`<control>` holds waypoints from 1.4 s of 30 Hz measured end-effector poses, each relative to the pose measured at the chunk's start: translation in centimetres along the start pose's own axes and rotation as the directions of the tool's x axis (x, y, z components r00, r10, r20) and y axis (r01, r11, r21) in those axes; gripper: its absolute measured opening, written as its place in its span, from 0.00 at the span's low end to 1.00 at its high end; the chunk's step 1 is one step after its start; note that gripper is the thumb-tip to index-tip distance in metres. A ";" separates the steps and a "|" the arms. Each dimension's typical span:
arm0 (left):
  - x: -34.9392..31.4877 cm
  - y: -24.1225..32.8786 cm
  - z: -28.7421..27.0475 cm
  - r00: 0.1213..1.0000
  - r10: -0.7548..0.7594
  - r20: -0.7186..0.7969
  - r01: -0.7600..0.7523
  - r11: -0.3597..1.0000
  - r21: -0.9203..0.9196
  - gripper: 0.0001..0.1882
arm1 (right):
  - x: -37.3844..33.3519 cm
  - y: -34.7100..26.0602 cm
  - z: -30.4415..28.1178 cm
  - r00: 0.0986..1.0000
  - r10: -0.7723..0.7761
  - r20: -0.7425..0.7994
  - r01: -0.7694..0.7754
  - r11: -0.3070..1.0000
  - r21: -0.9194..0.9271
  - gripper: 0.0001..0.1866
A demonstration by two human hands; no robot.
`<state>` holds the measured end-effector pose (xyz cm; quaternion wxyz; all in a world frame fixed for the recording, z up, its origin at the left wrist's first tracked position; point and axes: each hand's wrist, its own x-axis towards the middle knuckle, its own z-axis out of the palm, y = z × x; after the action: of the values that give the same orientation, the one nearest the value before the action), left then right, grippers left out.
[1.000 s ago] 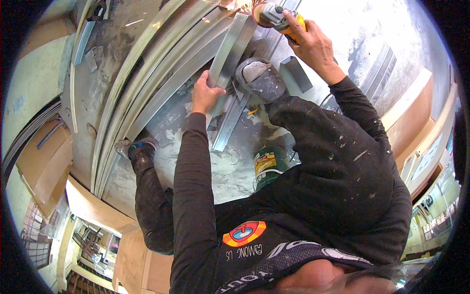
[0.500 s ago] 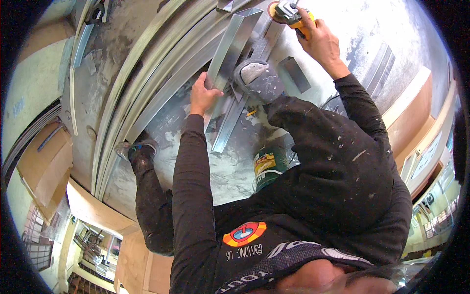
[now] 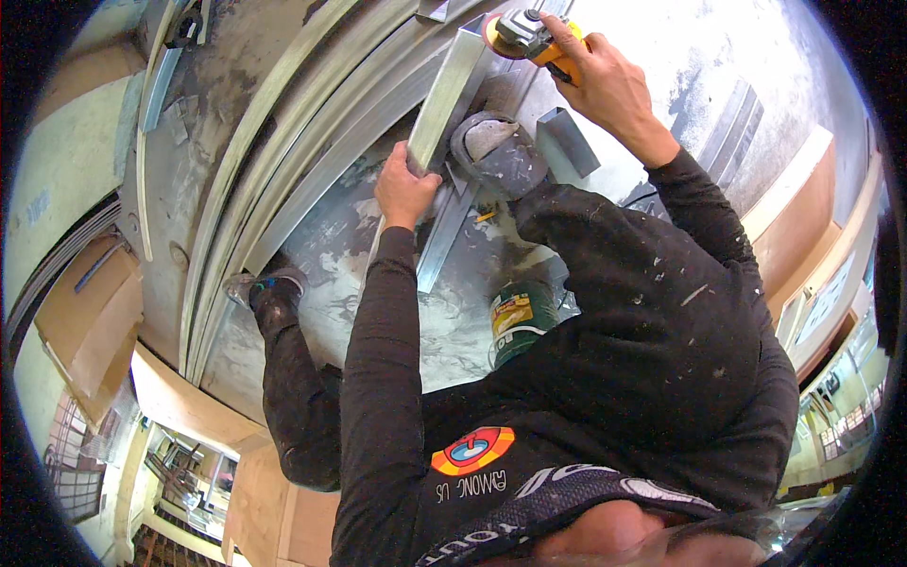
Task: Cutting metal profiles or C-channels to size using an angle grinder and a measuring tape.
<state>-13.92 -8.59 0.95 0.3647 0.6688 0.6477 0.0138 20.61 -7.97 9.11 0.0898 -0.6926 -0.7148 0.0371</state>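
Note:
My right hand [image 3: 609, 90] is closed around the yellow body of an angle grinder [image 3: 539, 40]. The grinder's reddish-orange disc [image 3: 501, 36] is at the far end of a square metal tube [image 3: 452, 90], at its right edge; whether they touch I cannot tell. Wrapped round the lower part of that tube is my left hand [image 3: 406, 187], thumb on its right side. The tube slants up and away from me. Just right of it, my shoe [image 3: 501, 151] stands on another metal length [image 3: 446, 248].
Several long metal tubes [image 3: 274, 142] lie along the left. A short square tube piece [image 3: 567, 142] sits right of my shoe. Near my knee stands a green bucket [image 3: 521, 326]. Metal strips [image 3: 737, 137] and wooden panels [image 3: 794, 213] are on the right.
The grinder has moved left, bringing its disc to the tube's far end. My left hand has shifted slightly right and down, and the tube has turned a little in it.

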 end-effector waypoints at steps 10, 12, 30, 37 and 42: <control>0.2 -0.5 0.4 1.000 0.012 0.002 -0.012 1.000 0.014 0.37 | 0.7 1.6 -0.9 0.988 0.139 0.063 -0.144 0.986 0.078 0.40; 0.7 -1.2 0.4 0.998 0.054 0.031 -0.053 0.998 -0.020 0.37 | 0.5 2.7 -0.4 0.984 0.175 0.038 -0.179 0.976 0.126 0.40; 2.9 -3.3 -0.5 0.994 0.053 0.097 -0.055 0.998 0.016 0.44 | 0.6 2.2 -0.4 0.945 0.323 0.056 -0.325 0.907 0.268 0.47; 4.0 -3.7 -1.1 0.980 0.103 0.172 -0.072 0.981 -0.180 0.44 | 1.3 1.5 -0.1 0.945 0.323 0.052 -0.325 0.907 0.267 0.47; 4.0 -2.5 -1.9 0.972 0.091 0.217 -0.042 0.974 -0.221 0.41 | 1.4 0.8 -0.3 0.947 0.308 0.097 -0.322 0.915 0.243 0.47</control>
<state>-16.37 -4.43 -0.77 0.5053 0.6440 0.5740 0.0201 21.46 -6.58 9.37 0.1507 -0.7799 -0.5854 0.1625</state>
